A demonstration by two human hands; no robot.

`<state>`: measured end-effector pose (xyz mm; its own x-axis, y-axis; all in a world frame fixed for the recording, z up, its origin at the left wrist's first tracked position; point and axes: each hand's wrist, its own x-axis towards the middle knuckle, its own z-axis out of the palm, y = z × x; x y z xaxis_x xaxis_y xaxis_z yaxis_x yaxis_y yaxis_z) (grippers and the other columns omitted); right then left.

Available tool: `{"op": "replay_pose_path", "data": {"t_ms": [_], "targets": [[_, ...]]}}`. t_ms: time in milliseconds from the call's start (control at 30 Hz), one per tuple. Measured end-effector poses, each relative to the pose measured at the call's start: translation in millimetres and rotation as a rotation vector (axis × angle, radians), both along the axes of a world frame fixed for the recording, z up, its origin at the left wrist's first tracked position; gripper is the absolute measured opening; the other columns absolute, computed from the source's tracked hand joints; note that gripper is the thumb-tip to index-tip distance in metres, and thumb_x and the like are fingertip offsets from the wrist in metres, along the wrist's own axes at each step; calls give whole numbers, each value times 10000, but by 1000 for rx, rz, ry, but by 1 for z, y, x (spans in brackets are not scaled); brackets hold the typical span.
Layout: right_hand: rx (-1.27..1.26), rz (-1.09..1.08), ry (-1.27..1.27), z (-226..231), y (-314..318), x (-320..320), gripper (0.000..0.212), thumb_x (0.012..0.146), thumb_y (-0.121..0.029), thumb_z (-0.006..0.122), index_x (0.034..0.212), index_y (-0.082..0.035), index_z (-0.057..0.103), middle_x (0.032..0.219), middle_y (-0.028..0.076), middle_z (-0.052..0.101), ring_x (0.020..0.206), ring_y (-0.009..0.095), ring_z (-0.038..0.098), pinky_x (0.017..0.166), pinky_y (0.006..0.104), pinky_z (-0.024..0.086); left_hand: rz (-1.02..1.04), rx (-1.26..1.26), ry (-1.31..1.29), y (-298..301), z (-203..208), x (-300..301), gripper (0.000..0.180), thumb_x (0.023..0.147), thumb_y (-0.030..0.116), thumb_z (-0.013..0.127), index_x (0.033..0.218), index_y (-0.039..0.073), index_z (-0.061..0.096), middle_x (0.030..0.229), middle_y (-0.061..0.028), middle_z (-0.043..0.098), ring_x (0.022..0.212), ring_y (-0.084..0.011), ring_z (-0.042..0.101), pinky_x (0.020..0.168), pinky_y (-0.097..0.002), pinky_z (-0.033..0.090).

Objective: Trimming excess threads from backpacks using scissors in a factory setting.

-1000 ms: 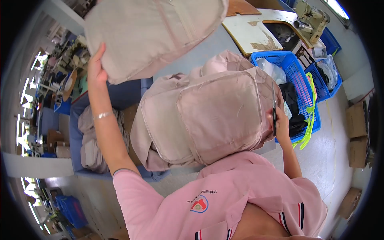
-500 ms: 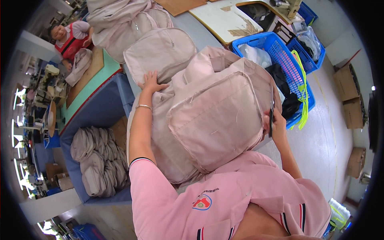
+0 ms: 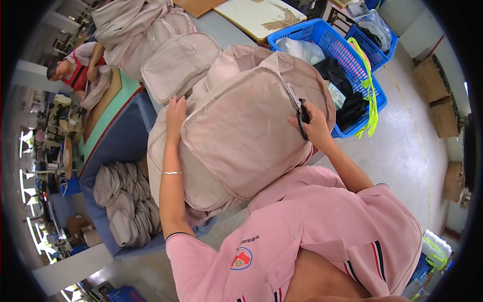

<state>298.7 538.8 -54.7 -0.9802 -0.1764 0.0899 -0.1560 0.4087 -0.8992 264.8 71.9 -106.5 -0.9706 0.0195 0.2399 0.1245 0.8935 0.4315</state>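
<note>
A large greyish-pink fabric backpack (image 3: 236,126) lies before me, its rounded panel up, with loose threads along the seams. My left hand (image 3: 176,117) is at the bag's left side, fingers bent and close together on the cloth by the panel's edge; the fingertips are partly hidden in folds. In my right hand (image 3: 318,126) is a pair of scissors (image 3: 301,115) with black handles. Their metal blades point up and left, close over the seam on the panel's right side. Whether the blades touch a thread is too small to tell.
More pink bags (image 3: 181,63) are piled beyond. A blue fabric bin (image 3: 126,133) at left holds stacked pieces (image 3: 126,201). At right stands a blue basket (image 3: 375,100) with black cloth and yellow-green straps. A co-worker (image 3: 80,70) handles cloth at far left; cardboard boxes (image 3: 431,78) line the right wall.
My right hand has brought the scissors left, from the bag's right edge onto the panel seam. My left hand's spread fingers have drawn together. The co-worker has bent lower.
</note>
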Motion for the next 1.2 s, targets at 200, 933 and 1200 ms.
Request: {"op": "replay_pose_path", "data": {"t_ms": [200,933,1200], "targets": [[-356,101,-113,19,10,2,326,795,-197,845,880,-52,566,744,-45,429,691,77,400,605,268,341,167,1040,-223,107,115,73,472,1009,334,634,1302,-35,643,1248,-137,659,1124,-164,598,1006,-307,449],[-380,668,-45,101,-44,-29,336,756,-32,857,1026,-41,659,933,-47,614,875,49,563,816,190,443,987,924,707,186,100,295,356,1002,127,604,1313,-46,588,1355,-134,600,1240,-227,563,1082,-366,418],[-370,852,-78,104,-56,0,314,770,-49,863,988,-20,639,885,-38,584,832,53,523,783,207,429,463,19,532,205,208,234,313,919,153,692,1218,61,697,1347,-114,618,1344,-302,492,1187,-485,258]]}}
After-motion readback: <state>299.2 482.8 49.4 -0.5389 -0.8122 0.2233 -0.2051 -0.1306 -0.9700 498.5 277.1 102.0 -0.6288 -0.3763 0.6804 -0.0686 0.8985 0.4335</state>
